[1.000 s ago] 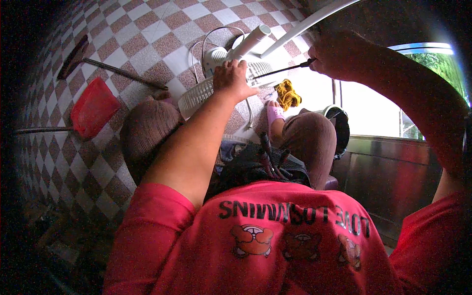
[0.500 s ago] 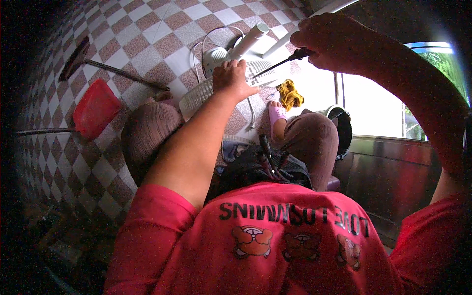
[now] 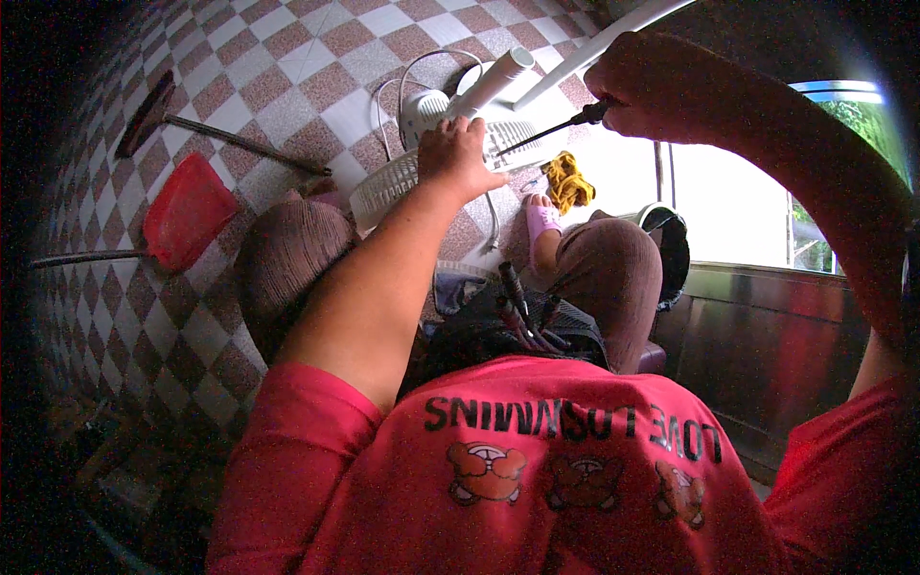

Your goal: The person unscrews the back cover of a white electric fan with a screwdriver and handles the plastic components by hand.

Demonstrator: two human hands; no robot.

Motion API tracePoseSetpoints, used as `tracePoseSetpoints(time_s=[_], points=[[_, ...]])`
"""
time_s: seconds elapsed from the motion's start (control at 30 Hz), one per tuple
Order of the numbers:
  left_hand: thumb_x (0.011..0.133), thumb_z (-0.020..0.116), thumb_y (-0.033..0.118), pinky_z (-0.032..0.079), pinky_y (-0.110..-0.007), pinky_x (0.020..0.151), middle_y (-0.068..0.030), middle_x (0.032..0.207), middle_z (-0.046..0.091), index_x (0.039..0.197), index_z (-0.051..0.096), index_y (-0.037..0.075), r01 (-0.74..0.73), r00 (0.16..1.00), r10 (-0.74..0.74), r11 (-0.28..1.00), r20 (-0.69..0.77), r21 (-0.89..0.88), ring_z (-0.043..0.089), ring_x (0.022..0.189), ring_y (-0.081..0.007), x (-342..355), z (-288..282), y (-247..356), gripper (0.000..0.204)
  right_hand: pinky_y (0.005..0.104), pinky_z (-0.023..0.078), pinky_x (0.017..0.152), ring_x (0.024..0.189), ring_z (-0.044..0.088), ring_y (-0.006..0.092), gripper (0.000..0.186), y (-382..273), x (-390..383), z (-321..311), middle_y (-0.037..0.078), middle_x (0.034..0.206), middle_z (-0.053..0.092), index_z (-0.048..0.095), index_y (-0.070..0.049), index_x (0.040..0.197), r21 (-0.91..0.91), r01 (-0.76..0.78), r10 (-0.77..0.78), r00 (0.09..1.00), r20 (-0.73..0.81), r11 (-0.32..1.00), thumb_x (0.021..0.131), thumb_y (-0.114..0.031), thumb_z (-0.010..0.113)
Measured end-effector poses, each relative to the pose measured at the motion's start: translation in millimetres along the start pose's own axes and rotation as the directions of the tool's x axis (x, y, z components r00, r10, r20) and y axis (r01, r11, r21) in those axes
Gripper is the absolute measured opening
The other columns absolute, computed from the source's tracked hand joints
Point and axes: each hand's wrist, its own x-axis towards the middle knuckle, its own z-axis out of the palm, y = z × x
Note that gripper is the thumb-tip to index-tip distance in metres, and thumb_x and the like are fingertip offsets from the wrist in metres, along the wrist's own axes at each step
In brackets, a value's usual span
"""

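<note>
A white electric fan (image 3: pixel 388 198) leans in front of me with its slatted round grille toward my knees. My left hand (image 3: pixel 456 161) is closed over the upper edge of the grille, thumb pointing right. My right hand (image 3: pixel 628 91), raised to the right of the fan, is wrapped round the dark handle of a screwdriver (image 3: pixel 548 133). The thin shaft slants down to the left, its tip at the grille just right of my left hand. Whether the tip sits on a screw is too small to tell. A thick white tube (image 3: pixel 494 81) rises behind the grille.
A white cord (image 3: pixel 494 225) trails on the checkered floor. Right of the fan lies a yellow-brown cloth (image 3: pixel 569 182), with a dark bucket (image 3: pixel 674 254) beside my knee. To the left are a red dustpan (image 3: pixel 187 213) and a long-handled broom (image 3: pixel 244 144).
My right hand and the screwdriver have shifted slightly down and to the right, and the hand has turned a little on the handle. My left hand keeps its hold on the fan.
</note>
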Motion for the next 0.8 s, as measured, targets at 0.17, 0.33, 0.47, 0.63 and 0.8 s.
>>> tracePoseSetpoints(time_s=[0.17,0.33,0.47,0.63,0.8], points=[[0.06,0.085,0.047,0.041,-0.046,0.099,-0.0126,0.119,0.057,0.119,0.054,0.009,0.007,1.0,-0.007,1.0,0.005,0.012,0.052,0.117,-0.0302,-4,-5,1,0.078,0.0361,0.051,0.051,0.052,0.059,0.0219,0.018,12,7,14,0.011,0.058,0.057,0.061,0.003,0.076,0.235,0.031,-0.001,0.992,-0.127,0.971,0.077,-0.014,0.067],[0.059,0.085,0.047,0.041,-0.045,0.099,-0.0123,0.119,0.057,0.119,0.054,0.009,0.043,0.995,-0.043,0.999,-0.085,0.0,0.051,0.117,-0.0299,0,5,-7,0.078,0.0264,0.041,0.034,0.039,0.055,0.0145,0.022,8,-2,0,0.008,0.058,0.06,0.061,0.003,0.075,0.686,-0.319,0.234,0.948,0.217,0.654,0.081,-0.018,0.065],[0.059,0.085,0.048,0.041,-0.045,0.099,-0.0122,0.12,0.057,0.12,0.053,0.009,0.028,0.999,-0.029,0.999,-0.037,-0.015,0.051,0.118,-0.0297,2,3,3,0.079,0.0265,0.042,0.035,0.041,0.056,0.0148,0.023,-23,7,-62,0.008,0.06,0.061,0.06,0.003,0.082,0.362,-0.742,0.431,0.639,0.637,0.565,0.08,-0.02,0.066],[0.06,0.084,0.048,0.04,-0.045,0.1,-0.0114,0.122,0.056,0.12,0.053,0.009,0.043,0.999,-0.043,0.999,-0.006,-0.013,0.05,0.12,-0.029,3,3,-7,0.078,0.0342,0.053,0.057,0.063,0.064,0.0212,0.028,16,4,24,0.011,0.071,0.063,0.057,0.0,0.09,0.219,0.076,-0.032,0.98,-0.194,0.973,0.077,-0.021,0.072],[0.061,0.083,0.049,0.039,-0.047,0.1,-0.0102,0.124,0.055,0.123,0.052,0.011,0.074,0.997,-0.074,0.997,0.007,0.002,0.049,0.122,-0.028,3,-1,-2,0.08,0.0373,0.053,0.068,0.084,0.064,0.0244,0.015,21,1,37,0.011,0.086,0.063,0.059,-0.011,0.097,-0.372,0.247,-0.433,0.683,-0.588,0.895,0.085,-0.019,0.057]])
